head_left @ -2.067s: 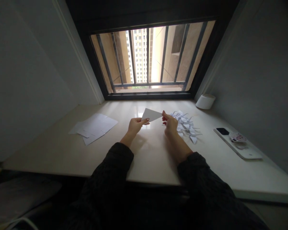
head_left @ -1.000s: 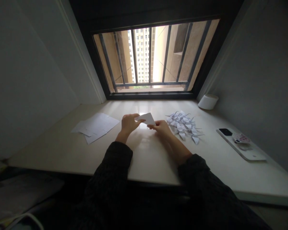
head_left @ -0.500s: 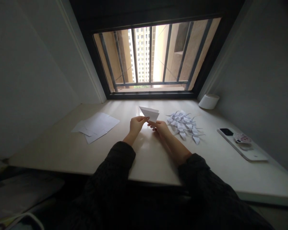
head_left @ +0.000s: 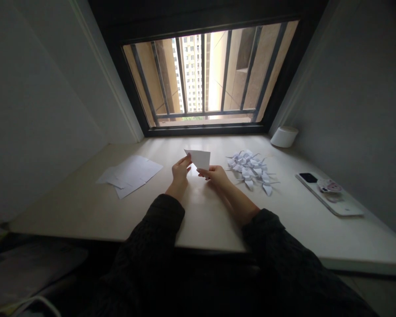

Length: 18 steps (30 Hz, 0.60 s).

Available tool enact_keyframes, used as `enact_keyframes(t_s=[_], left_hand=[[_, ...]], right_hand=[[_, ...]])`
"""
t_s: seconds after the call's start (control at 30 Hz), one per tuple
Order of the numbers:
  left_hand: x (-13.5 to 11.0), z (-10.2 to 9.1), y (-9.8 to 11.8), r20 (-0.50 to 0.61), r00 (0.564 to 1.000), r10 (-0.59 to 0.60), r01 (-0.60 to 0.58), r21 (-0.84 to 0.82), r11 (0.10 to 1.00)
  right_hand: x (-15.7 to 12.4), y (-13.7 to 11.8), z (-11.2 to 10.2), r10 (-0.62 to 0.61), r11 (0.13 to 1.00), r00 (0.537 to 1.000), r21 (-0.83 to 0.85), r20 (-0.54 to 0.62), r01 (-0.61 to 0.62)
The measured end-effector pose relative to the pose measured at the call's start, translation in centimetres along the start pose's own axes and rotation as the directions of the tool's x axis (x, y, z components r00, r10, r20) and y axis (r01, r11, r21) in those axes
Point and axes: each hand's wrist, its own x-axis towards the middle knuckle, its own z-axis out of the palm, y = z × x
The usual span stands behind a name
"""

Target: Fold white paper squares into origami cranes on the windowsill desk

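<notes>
Paper (head_left: 200, 158), one piece, held by two hands (head_left: 180, 171) (head_left: 218, 176).

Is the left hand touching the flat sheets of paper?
Apart: the head view shows a strip of countertop between the left hand and the flat sheets.

A single camera, worn on the person's head, looks forward and steeply down over a pale surface (head_left: 198, 220), whose near edge crosses at six o'clock, toward a barred window (head_left: 203, 79) at twelve. The left sleeve (head_left: 141, 242) enters from seven o'clock and the right sleeve (head_left: 277, 246) from five, close to the lens, while the left hand (head_left: 179, 171) and right hand (head_left: 218, 175) sit farther off, near the centre of view. The wide framing takes in the left wall (head_left: 36, 110) at ten o'clock and the right wall (head_left: 356, 110) at two.
</notes>
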Motion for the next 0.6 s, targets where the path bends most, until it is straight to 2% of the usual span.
enact_keyframes(t_s=[0.17, 0.47, 0.6], left_hand=[[0.6, -0.4, 0.8, -0.063, 0.998, -0.025, 0.021, -0.072, 0.997], [1.0, -0.2, 0.0, -0.095, 0.983, -0.154, 0.118, -0.308, 0.944], [1.0, -0.2, -0.3, -0.143, 0.975, -0.168, 0.115, -0.322, 0.940]], right_hand=[[-0.4, -0.1, 0.6, 0.005, 1.000, 0.999, -0.005, 0.035, -0.005], [-0.7, 0.4, 1.2, -0.003, 0.994, 0.999, -0.105, 0.051, 0.008], [-0.5, 0.7, 1.3, -0.017, 0.992, 0.998, -0.125, 0.066, 0.026]])
